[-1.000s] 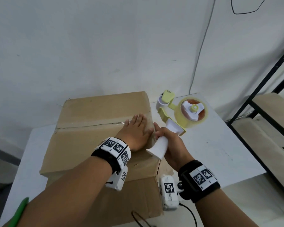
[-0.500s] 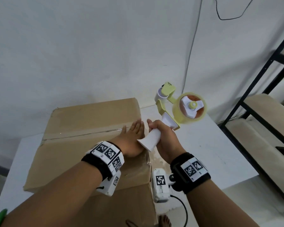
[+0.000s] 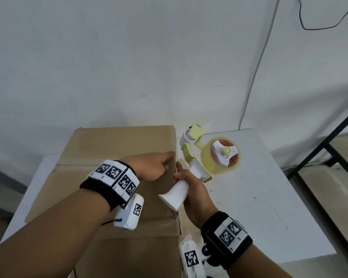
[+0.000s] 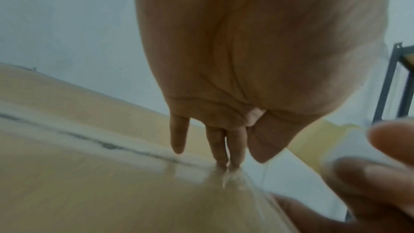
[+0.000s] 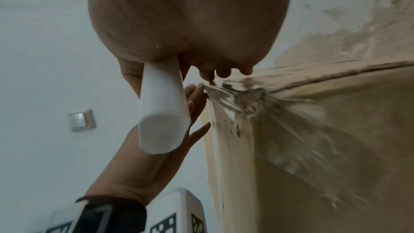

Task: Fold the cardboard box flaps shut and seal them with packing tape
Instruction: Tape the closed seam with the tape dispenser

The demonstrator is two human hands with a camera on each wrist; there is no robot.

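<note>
The brown cardboard box (image 3: 109,149) stands on the white table (image 3: 249,197) with its top flaps folded flat. Clear tape (image 4: 112,146) runs along the seam and lies crinkled over the box's right side (image 5: 280,121). My left hand (image 3: 153,167) lies on the box top at the right edge, and its straight fingers (image 4: 224,148) press the tape end. Just right of the box, my right hand (image 3: 193,189) grips the white handle (image 5: 163,112) of the yellow tape dispenser (image 3: 223,155), which is held off the box with its roll pointing away.
A black metal shelf rack (image 3: 329,149) stands to the right of the table. On the wall behind, a thin cable (image 3: 255,77) hangs down, and a light switch (image 5: 81,120) shows in the right wrist view. Bare table surface lies right of the box.
My left hand has slid right along the box top to its right edge. The right hand keeps its grip on the dispenser beside the box. The head view has shifted.
</note>
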